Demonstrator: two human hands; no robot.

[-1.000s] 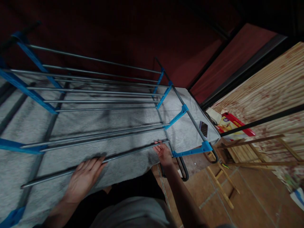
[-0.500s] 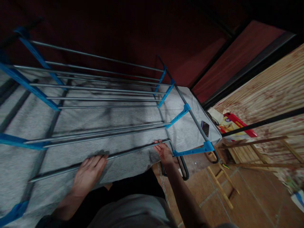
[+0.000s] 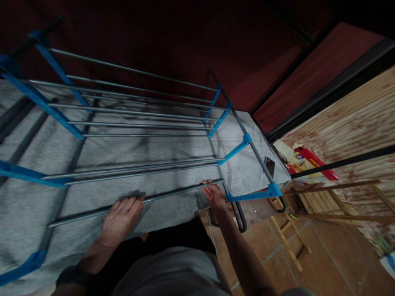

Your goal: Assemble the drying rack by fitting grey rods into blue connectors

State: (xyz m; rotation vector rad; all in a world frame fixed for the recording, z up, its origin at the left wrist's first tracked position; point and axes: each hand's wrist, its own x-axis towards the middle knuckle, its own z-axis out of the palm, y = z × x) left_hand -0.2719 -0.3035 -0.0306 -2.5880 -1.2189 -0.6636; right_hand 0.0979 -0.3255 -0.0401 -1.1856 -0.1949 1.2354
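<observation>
A loose grey metal tube [image 3: 173, 193] lies across the front of a rack frame, on a grey blanket. My left hand [image 3: 123, 216] is closed over it left of its middle, knuckles up. Close to the tube's right end, my right hand [image 3: 215, 196] holds it between thumb and fingers, palm partly upward. The rack lies on its side, with blue plastic brackets [image 3: 235, 151] on dark poles [image 3: 259, 157]. Several metal rods [image 3: 142, 169] run between the brackets behind the tube. At the front right, a blue bracket [image 3: 251, 196] sits beside my right hand with no rod in it.
The blanket covers a bed-like surface [image 3: 148, 152]. A phone [image 3: 269, 166] lies on its right end. Beyond are a red and yellow box [image 3: 311, 164], a wooden chair [image 3: 327, 203] and a small wooden frame [image 3: 286, 240] on the tiled floor. A dark red panel [image 3: 173, 37] rises behind the rack.
The view has shifted a little, so the rack appears slightly farther right. The tube's left end sits slightly higher in view. Both hands keep their hold on the tube.
</observation>
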